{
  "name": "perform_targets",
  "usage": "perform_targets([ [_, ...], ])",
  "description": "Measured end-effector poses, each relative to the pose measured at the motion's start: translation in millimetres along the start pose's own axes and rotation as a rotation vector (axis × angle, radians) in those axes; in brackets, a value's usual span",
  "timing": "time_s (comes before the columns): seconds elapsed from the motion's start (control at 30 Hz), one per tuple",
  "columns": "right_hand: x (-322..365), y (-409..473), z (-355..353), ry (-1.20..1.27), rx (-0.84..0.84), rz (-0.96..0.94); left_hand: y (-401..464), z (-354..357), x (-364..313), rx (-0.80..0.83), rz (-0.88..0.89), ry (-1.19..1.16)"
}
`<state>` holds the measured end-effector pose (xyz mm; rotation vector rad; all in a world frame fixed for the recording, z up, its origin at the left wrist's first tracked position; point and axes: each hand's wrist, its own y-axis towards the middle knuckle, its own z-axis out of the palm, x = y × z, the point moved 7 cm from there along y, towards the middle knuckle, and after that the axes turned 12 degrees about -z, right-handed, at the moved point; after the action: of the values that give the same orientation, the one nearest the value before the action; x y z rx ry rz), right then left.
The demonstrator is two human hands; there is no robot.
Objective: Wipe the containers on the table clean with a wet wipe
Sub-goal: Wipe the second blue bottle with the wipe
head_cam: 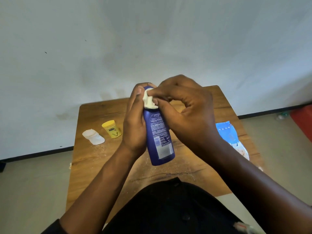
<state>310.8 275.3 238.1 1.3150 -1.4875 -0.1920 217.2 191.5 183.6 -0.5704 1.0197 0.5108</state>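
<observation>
left hand (135,122) and right hand (187,114) hide blue bottle (158,137) top, wipe (149,100) bunched.

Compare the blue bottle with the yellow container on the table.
The blue bottle is held up off the table by the left hand; the yellow container stands on the wooden table, untouched. The blue bottle is tall and slim, the yellow container short and squat. The right hand presses a wipe to the blue bottle only. Both carry printed labels.

Between the left hand (135,125) and right hand (189,114): dark blue smooth plastic bottle (157,137), slight sheen; crumpled white cloth-like wipe (149,102), matt. Below the hands: brown wooden table (94,156), grained, cracked, dusted with pale grit.
</observation>
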Motion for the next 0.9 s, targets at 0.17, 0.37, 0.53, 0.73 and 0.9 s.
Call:
perform_targets([
  [0.17,7,0,2,-0.001,0.018,-0.071,-1,-3,-14,-0.042,0.086,0.044],
  [0.37,8,-15,0,-0.029,0.047,-0.072,2,-7,-14,0.003,0.117,0.189],
  [0.53,1,-1,-3,-0.003,-0.005,0.015,2,1,-14,0.057,0.127,0.207],
  [0.73,11,-22,10,-0.048,0.168,-0.077,14,-15,-24,0.002,0.16,0.109],
  [0.9,13,-46,27,-0.047,0.359,-0.101,25,-43,-21,-0.176,0.112,-0.151],
])
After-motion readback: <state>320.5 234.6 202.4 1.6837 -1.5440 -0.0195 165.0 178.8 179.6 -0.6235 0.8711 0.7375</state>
